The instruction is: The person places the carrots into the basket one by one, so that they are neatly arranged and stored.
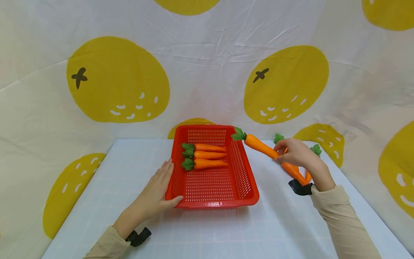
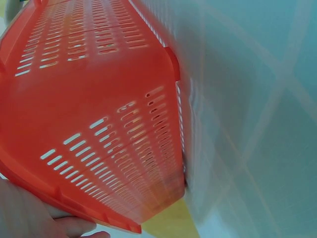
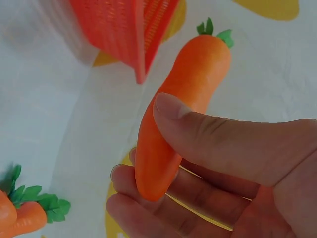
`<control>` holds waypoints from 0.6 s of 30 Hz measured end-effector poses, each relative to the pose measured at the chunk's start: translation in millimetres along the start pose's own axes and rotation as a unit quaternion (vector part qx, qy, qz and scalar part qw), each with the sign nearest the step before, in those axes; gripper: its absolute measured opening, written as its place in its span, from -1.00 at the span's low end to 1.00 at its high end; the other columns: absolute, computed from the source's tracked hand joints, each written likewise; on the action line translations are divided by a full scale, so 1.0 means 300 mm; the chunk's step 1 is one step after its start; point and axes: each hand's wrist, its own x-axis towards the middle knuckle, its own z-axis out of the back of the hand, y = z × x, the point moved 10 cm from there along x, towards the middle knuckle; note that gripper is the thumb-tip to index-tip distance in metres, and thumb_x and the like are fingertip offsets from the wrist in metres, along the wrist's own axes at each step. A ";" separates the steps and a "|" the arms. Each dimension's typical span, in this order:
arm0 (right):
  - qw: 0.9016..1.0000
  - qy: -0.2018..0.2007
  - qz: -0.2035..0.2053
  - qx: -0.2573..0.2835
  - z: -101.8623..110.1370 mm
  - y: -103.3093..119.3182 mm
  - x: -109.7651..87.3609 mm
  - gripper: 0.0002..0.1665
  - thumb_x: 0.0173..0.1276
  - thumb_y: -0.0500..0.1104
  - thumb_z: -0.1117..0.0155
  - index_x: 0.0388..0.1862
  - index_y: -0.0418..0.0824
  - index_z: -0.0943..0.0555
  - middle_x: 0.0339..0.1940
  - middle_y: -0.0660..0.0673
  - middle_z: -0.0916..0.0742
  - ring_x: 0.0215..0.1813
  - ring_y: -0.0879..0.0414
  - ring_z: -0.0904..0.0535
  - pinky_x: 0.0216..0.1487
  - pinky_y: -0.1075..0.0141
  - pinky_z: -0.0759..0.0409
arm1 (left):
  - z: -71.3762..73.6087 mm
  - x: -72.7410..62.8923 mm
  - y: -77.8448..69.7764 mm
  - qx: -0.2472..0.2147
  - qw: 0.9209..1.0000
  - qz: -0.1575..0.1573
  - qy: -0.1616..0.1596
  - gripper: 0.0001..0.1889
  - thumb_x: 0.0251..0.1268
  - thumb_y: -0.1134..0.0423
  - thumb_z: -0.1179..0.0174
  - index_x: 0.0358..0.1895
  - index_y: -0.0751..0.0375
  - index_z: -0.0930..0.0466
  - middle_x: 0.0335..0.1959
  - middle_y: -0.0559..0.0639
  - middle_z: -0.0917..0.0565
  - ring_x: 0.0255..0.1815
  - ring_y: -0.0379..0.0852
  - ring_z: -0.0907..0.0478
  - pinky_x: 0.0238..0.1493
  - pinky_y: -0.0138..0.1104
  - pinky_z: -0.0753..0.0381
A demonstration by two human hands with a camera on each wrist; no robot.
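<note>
carrot (image 1: pixel 259 145) juts beyond the right grip (image 1: pixel 297 154), which firmly pinches its tapered end.

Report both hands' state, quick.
Left hand: open, resting against the red basket.
Right hand: closed, holding a carrot near its tip.

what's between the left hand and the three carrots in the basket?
The left side wall of the red basket stands between the left hand and the three carrots. The head view shows it.
</note>
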 end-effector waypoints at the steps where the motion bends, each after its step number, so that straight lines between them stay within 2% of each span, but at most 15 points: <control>1: 1.000 0.001 0.003 0.002 0.000 0.009 0.005 -0.66 0.18 -0.22 -0.49 -0.12 -0.36 -0.67 -0.37 -0.10 -0.67 -0.32 0.00 -0.51 -0.29 0.22 -0.54 | 0.000 -0.001 0.000 -0.001 1.000 0.000 0.000 0.11 0.22 -0.23 -0.26 0.59 0.32 0.17 0.64 0.08 0.19 0.61 0.13 0.24 0.47 0.19 -0.02; 9: 0.999 -0.004 0.040 -0.002 0.006 0.099 0.044 -0.69 0.15 -0.24 -0.52 -0.16 -0.35 -0.68 -0.42 -0.08 -0.68 -0.35 0.02 -0.51 -0.34 0.25 -0.52 | 0.003 -0.004 0.002 -0.003 1.000 -0.004 -0.006 0.10 0.23 -0.20 -0.27 0.59 0.33 0.18 0.64 0.10 0.18 0.61 0.13 0.23 0.47 0.20 0.00; 18: 0.998 -0.010 0.068 -0.016 0.004 0.172 0.068 -0.74 0.13 -0.26 -0.52 -0.22 -0.31 -0.69 -0.45 -0.04 -0.68 -0.33 0.02 -0.50 -0.29 0.21 -0.46 | -0.002 -0.003 0.002 0.003 1.000 -0.010 -0.007 0.11 0.23 -0.28 -0.22 0.59 0.33 0.17 0.64 0.09 0.18 0.62 0.11 0.23 0.47 0.18 -0.02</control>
